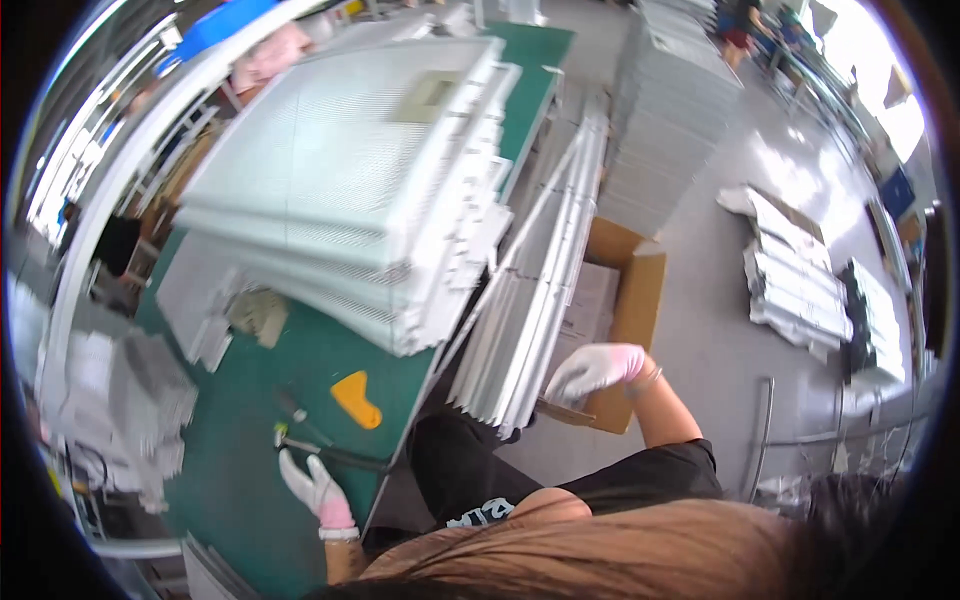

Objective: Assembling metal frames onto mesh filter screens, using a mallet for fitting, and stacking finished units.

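Across the far half of my green worktop lies the tall stack of white perforated panels, fanned so each edge steps out past the one below, which leaves every panel easy to pick off the top. It overhangs the worktop's right edge. Off that same edge, a bundle of long white strips leans down at a slant toward the open cardboard box on the floor, within reach of my right side. Beyond them, more white stacks stand on the floor, well apart from me.

My right hand, gloved in white, rests with its fingers curled at the near end of the strips, just by the box's rim; I cannot tell whether it grips one or only steadies them. My left hand, gloved too, lies spread flat near the worktop's near edge, holding nothing, its fingertips just short of a small dark tool with a cable. A yellow wedge-shaped block lies just beyond it, near the right edge.
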Demonstrator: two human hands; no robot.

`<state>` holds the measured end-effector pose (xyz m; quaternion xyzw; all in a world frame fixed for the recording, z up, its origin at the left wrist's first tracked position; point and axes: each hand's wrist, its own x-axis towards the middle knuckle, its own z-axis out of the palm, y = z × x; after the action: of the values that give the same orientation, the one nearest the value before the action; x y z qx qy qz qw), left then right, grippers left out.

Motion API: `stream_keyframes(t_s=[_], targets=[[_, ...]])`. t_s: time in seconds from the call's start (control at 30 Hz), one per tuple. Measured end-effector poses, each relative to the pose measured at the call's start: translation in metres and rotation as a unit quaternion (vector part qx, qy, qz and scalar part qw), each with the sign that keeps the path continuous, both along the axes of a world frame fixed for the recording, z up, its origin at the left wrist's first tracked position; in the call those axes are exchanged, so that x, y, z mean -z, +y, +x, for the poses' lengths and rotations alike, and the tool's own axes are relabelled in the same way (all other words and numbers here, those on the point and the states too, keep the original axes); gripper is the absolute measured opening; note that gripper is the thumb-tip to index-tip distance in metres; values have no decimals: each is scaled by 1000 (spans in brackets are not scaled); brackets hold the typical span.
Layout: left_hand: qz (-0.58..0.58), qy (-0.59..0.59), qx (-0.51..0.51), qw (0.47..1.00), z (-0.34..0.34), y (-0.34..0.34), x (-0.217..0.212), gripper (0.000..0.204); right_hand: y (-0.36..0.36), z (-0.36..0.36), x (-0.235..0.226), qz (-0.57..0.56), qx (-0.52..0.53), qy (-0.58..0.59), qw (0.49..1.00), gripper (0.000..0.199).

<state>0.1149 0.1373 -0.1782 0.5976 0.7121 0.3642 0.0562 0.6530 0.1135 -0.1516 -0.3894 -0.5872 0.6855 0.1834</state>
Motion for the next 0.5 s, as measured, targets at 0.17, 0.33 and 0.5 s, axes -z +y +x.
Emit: stream_keyframes(t_s=[0.17,0.33,0.5], targets=[[-14,118,-26,993,-25,17,18,49,20,136,189,109,376,-375,840,39],[-10,54,-10,998,19,40,-8,49,117,195,316,118,530,-521,659,42],[-86,108,-99,986,48,62,17,48,185,230,392,144,585,-602,524,31]])
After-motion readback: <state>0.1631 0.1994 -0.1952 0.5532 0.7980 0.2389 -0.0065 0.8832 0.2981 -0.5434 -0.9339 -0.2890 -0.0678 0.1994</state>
